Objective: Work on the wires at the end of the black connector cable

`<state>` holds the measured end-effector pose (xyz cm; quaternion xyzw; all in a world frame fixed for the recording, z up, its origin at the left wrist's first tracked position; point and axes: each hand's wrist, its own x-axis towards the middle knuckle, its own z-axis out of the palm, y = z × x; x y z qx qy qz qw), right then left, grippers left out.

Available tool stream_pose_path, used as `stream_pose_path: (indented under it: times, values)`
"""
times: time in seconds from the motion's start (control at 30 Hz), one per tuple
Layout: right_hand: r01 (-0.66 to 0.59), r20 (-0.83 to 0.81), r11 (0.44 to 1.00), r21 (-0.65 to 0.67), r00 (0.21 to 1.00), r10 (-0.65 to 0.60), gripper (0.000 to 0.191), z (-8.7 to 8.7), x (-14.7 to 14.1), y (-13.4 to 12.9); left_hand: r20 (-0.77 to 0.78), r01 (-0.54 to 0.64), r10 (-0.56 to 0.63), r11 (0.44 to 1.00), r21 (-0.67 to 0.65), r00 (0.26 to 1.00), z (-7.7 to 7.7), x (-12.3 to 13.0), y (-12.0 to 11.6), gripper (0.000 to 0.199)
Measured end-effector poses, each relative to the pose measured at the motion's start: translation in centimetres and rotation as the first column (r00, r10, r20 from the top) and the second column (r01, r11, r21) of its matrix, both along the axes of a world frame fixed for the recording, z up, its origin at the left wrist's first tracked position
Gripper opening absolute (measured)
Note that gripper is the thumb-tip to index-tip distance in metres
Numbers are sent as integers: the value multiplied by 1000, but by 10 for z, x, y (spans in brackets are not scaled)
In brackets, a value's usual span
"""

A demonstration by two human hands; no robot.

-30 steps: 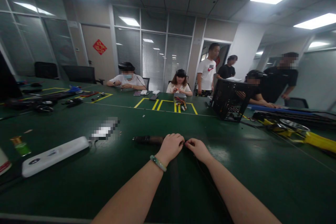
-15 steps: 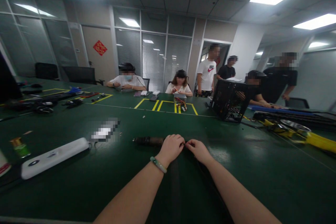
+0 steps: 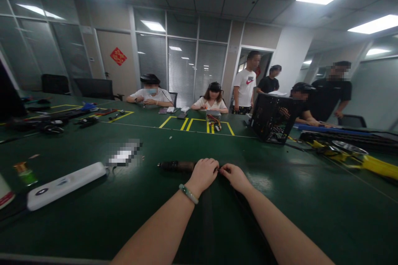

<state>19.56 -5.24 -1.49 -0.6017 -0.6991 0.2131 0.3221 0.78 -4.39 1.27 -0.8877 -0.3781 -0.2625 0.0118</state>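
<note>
A dark brown cylindrical tool point(image 3: 180, 166) lies on the green table point(image 3: 124, 215), its narrow tip pointing left. My left hand point(image 3: 205, 174), with a green bangle point(image 3: 188, 194) at the wrist, rests over the tool's right end with its fingers closed. Close beside it on the right is my right hand point(image 3: 234, 177), thumb and forefinger pinched together. Something small and thin shows between the two hands, too small to name. A dark cable runs from near my right hand toward the table's front edge, partly under my forearm.
At left lie a white power strip point(image 3: 66, 186), a phone point(image 3: 126, 155) and a green bottle point(image 3: 27, 176). A black computer case point(image 3: 272, 119) and yellow tools point(image 3: 379, 167) are at right. Across the table, people sit near a metal box with wires point(image 3: 214, 118).
My hands have barely moved. Across the table, the seated person behind the metal box has shifted arms and raised the head slightly.
</note>
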Motion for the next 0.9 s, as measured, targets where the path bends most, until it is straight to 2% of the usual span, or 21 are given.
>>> stream_pose_path:
  times: [0.43,0.9]
  values:
    - [-21,8,1000,7,1000,20,15,-4,5,9,19,31,-31,999,6,999,-2,-2,2,7]
    - [-30,28,999,34,999,29,12,4,3,9,-5,-17,17,1000,-7,1000,-2,1,3,4]
